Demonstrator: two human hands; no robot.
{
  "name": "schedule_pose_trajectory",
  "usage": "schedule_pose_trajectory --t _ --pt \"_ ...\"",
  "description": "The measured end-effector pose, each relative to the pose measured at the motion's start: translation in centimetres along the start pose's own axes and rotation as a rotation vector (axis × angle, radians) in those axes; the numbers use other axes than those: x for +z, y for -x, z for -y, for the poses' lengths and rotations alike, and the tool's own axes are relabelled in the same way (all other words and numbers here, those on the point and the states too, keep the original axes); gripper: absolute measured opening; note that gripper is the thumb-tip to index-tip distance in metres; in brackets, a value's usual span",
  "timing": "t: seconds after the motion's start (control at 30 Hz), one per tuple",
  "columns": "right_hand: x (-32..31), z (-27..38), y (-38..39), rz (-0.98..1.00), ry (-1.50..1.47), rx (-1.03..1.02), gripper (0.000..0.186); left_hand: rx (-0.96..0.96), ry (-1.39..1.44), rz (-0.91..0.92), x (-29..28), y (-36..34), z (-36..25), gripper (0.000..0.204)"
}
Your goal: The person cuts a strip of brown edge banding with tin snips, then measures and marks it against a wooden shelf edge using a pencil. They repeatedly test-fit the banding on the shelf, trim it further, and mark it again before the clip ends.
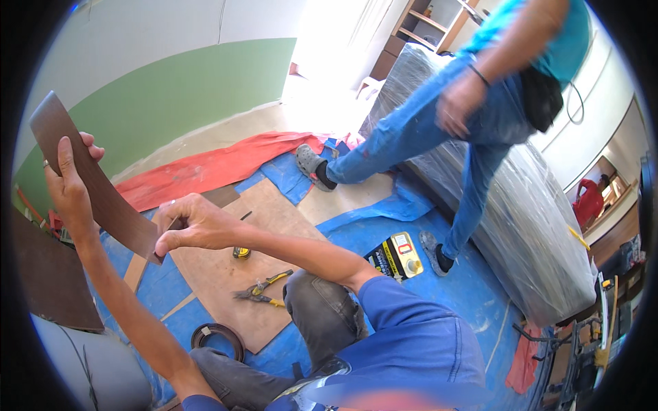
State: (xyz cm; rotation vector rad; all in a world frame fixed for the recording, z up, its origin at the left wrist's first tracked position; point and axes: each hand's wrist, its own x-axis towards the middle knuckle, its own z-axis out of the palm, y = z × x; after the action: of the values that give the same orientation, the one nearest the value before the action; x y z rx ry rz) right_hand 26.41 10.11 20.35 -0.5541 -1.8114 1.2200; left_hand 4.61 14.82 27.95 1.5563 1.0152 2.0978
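Observation:
My left hand (68,179) is closed around a long brown wood-look strip (108,192), raised and slanting at the left, with the thumb lying along its face. At the strip's lower end, my right hand (195,222) pinches the edge between thumb and bent fingers. Whether something small is also between those fingers cannot be made out. Below the hands lies a plywood sheet (205,270). On it rest yellow-handled snips (264,286), jaws pointing left, and a yellow and black tape measure (240,253). A coil of dark brown banding (236,337) lies by my knee.
Blue sheeting (439,308) and a red cloth (205,170) cover the floor. A yellow and black can (404,260) stands right of my knee. Another person (480,103) stands striding beside a large plastic-wrapped item (514,226). A brown panel (51,267) stands at the left.

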Motion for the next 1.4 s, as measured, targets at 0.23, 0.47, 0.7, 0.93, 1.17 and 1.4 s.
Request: schedule_pose_trajectory --t 0.23,0.47,0.7,0.93,1.17,1.4 --pt "-1.5 1.7 0.7 -0.023 0.066 -0.169 0.039 0.004 0.247 0.000 0.6 0.6 -1.1 0.025" --pt "-0.8 0.3 0.3 0.022 -0.204 -0.145 0.088 0.094 0.284 0.229 2.1 1.5 -2.8 0.025" --pt "-0.1 0.7 0.5 0.060 -0.173 -0.104 0.127 0.115 0.346 0.343 4.2 3.0 -4.0 0.031" --pt "-0.5 0.9 -0.4 0.063 -0.323 -0.019 0.119 0.099 0.323 0.344 4.5 3.4 -4.5 0.033" --pt "0.3 0.6 0.0 0.078 -0.138 -0.152 0.114 0.105 0.279 0.284 3.8 3.1 -4.5 0.031" --pt "-0.3 -0.2 -0.3 -0.054 -0.244 -0.108 0.080 0.072 0.346 0.352 5.0 4.2 -5.0 0.030"
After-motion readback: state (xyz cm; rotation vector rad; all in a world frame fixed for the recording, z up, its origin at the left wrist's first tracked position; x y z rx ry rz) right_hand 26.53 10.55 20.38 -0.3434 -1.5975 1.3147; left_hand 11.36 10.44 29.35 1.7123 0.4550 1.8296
